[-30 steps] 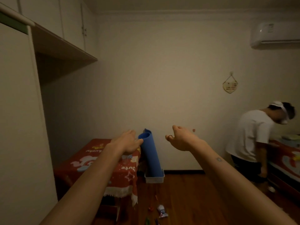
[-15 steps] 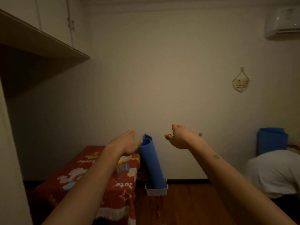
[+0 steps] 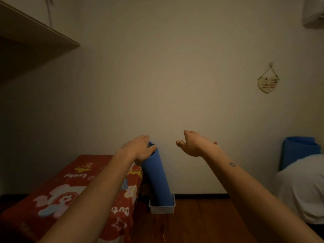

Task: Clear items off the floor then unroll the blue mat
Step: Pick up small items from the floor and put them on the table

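Note:
The rolled blue mat (image 3: 156, 176) stands tilted in a small white bin (image 3: 162, 207) against the far wall, beside the table. My left hand (image 3: 138, 149) reaches out at the mat's top end, fingers relaxed and thumb overlapping the rim; whether it touches the mat I cannot tell. My right hand (image 3: 194, 144) hovers to the right of the mat at the same height, fingers loosely curled, holding nothing. No loose floor items are in view.
A low table under a red cartoon cloth (image 3: 70, 193) fills the lower left. A person in a white shirt (image 3: 301, 188) bends over at the right edge, with a second blue roll (image 3: 299, 149) behind them. Wooden floor (image 3: 201, 223) lies between.
The view has moved closer to the mat and tilted up, so the floor items have dropped out of sight. My left hand has come nearer the mat's top. The person at right has bent down.

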The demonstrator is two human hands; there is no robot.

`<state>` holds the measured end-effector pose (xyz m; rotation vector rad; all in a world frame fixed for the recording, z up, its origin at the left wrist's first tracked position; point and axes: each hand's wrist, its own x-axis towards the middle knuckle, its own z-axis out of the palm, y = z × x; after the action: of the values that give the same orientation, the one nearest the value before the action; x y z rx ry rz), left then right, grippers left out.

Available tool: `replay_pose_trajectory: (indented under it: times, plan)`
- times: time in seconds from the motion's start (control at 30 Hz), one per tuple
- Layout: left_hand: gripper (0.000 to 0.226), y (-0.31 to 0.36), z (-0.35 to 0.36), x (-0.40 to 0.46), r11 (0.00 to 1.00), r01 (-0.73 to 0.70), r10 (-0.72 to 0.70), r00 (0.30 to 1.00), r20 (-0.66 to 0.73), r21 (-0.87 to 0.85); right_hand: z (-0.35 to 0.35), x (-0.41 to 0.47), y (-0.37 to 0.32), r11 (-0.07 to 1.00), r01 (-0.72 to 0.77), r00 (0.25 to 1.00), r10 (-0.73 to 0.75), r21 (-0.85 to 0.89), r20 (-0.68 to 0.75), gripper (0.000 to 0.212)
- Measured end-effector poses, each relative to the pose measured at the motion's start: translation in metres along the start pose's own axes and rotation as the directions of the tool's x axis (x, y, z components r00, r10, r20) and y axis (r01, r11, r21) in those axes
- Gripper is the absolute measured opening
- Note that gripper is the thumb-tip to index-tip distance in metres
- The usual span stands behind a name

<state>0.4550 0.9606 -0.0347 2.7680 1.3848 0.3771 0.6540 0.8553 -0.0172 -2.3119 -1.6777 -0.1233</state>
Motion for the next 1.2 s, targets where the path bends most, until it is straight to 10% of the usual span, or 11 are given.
replay_pose_trajectory:
  times: [1.2]
  plan:
    - [0.079,-0.089,0.104,0.412,0.993,0.103,-0.102,0.995,-0.022,0.050,0.118,0.435,0.094,0.994,0.092,0.996,-0.091,0.065,-0.023,0.066]
